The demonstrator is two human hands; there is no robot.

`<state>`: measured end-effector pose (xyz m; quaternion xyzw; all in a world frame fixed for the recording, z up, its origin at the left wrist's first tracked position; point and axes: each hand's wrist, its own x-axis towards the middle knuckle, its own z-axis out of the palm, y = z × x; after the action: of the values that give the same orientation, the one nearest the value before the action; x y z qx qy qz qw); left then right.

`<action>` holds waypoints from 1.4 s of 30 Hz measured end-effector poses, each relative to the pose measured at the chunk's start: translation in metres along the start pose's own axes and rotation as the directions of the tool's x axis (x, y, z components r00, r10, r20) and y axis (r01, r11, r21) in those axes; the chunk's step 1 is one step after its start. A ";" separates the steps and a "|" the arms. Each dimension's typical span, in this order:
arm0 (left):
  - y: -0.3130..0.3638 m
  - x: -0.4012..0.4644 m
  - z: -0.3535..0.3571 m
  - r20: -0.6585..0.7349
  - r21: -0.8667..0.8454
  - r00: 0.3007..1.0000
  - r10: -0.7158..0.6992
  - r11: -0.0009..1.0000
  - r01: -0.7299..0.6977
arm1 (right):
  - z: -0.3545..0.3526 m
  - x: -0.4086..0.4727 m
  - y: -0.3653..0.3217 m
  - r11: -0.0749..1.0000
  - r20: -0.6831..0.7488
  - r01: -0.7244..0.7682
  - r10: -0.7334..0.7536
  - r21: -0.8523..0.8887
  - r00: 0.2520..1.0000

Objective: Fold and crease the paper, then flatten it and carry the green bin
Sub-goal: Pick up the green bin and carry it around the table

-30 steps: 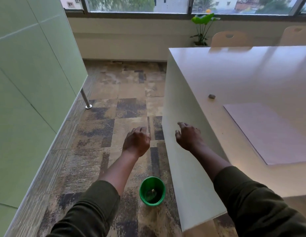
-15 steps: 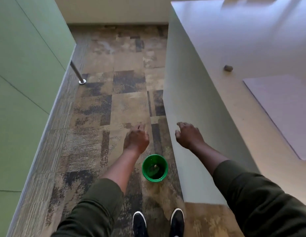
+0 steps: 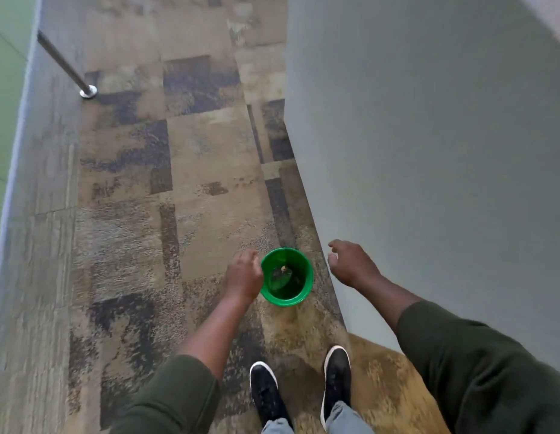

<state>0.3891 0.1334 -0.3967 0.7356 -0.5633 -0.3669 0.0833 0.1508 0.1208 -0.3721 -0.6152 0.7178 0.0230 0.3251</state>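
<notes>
Green bin (image 3: 286, 277) upright on the carpeted floor (image 3: 191, 170), just ahead of two black shoes (image 3: 266, 393) and close against the foot of the pale counter side panel (image 3: 429, 151). Small, round, open-topped, of what looks like smooth moulded plastic with a rolled rim. Inside, a few dark scraps and one pale crumb at the bottom, too blurred to identify. Judged light, stiff enough to keep its shape under a pinch, perhaps a little slick on the outer wall; not fragile. Nearly empty, so little risk of spilling, though a tilt could shake the scraps out.

No handle visible. Best purchase probably the rim: fingers hooked over the lip with the thumb on the outside wall, or both palms cupped on opposite sides of the body. Near side of the rim, toward the shoes, open for access; far right side crowded by the counter panel.

Left hand (image 3: 244, 278) low beside the bin's left edge, fingers loosely curled and pointing down, overlapping the rim from this angle; actual contact impossible to tell. Holding nothing clearly. Right hand (image 3: 350, 264) apart from the bin, to its right, in front of the panel, fingers relaxed and slightly bent, empty.

Farther off, a slanted metal leg (image 3: 65, 65) with a round foot on the floor, and a green wall panel (image 3: 6, 73) along the left edge. Paper not in view.
</notes>
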 end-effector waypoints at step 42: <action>-0.081 0.093 0.117 -0.046 -0.357 0.922 -0.385 0.868 0.345 | 0.134 0.127 0.068 0.909 0.100 -0.197 0.172 0.366 0.980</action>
<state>0.3859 0.1131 -0.5654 0.8231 -0.3356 -0.4247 0.1714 0.1446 0.0851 -0.5658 -0.4703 0.7529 -0.0637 0.4560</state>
